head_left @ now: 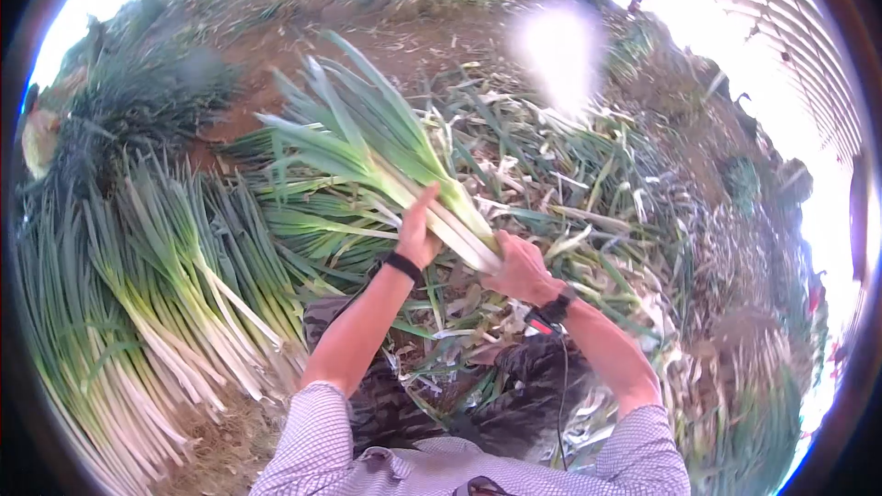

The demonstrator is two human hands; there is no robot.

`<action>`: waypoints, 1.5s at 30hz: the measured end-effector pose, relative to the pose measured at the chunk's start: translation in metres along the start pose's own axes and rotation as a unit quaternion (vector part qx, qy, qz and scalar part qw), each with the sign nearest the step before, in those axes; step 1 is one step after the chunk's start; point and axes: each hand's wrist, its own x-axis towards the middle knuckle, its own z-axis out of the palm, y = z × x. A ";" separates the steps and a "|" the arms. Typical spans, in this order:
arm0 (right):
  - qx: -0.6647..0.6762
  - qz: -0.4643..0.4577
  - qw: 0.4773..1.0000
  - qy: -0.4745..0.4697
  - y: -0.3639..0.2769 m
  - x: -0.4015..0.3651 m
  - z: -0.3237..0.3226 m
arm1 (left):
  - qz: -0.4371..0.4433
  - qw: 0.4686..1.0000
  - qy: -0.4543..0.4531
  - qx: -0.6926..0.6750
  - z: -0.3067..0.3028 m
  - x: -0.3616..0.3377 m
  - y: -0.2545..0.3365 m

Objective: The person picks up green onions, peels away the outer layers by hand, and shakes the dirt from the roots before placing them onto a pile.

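Note:
A few leeks (404, 170) are held up in front of me, leafy green tops pointing away to the upper left and pale stalks toward me. My left hand (419, 237) is closed around the stalks at their middle, thumb on top. Near the white ends, my right hand (520, 270) grips the same stalks, with its fingers bent round them. The root tips are partly covered by the right hand. Below the hands lie loose leaves and stripped peelings (588, 193).
Long rows of leeks (165, 285) lie on the left, white ends toward me. A dark green heap (138, 106) stands behind them. More leeks (744, 404) lie at the lower right. Bare brown soil (404, 46) shows farther off, and a ribbed arched roof (781, 9) spans the upper right.

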 end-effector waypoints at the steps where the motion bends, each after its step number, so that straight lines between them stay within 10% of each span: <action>1: 0.006 -0.016 1.000 0.026 -0.006 -0.005 0.000 | 0.007 0.997 -0.069 -0.026 0.010 -0.002 0.003; 6: 0.105 -0.050 0.992 0.041 -0.012 -0.028 0.006 | 0.051 0.991 -0.127 0.013 0.019 -0.015 0.018; 12: -0.246 0.159 0.910 -0.293 0.186 -0.131 0.011 | 0.193 0.971 -0.057 0.125 0.024 -0.016 0.056; 16: -0.205 0.320 0.910 -0.166 0.189 -0.172 -0.040 | 0.190 0.964 -0.058 0.175 -0.005 -0.003 0.086; 19: 0.191 0.203 0.960 0.016 0.100 -0.118 -0.041 | 0.156 0.970 -0.114 0.146 0.008 -0.007 0.090; 24: -0.009 -0.181 0.980 -0.077 -0.024 -0.047 0.003 | 0.140 0.975 -0.127 0.118 0.010 -0.012 0.091; 29: 0.089 -0.234 0.966 -0.057 -0.077 -0.067 0.008 | 0.124 0.982 -0.084 0.118 -0.028 0.008 0.102; 33: -0.035 -0.279 0.833 -0.477 -0.111 -0.134 -0.019 | 0.152 0.984 -0.028 0.089 -0.057 0.042 0.117; 36: 0.020 -0.052 0.962 -0.269 -0.030 -0.150 -0.042 | 0.115 0.989 -0.065 0.072 -0.066 0.039 0.134; 38: -0.173 -0.020 0.982 -0.075 0.009 -0.138 -0.048 | 0.115 0.989 -0.088 0.029 -0.055 0.026 0.134; 40: 0.039 0.087 0.994 -0.056 -0.029 -0.102 -0.064 | 0.099 0.980 -0.163 0.054 -0.037 0.007 0.132; 45: 0.048 -0.097 0.992 -0.069 -0.078 -0.016 -0.011 | 0.074 0.982 -0.164 0.052 -0.013 -0.006 0.113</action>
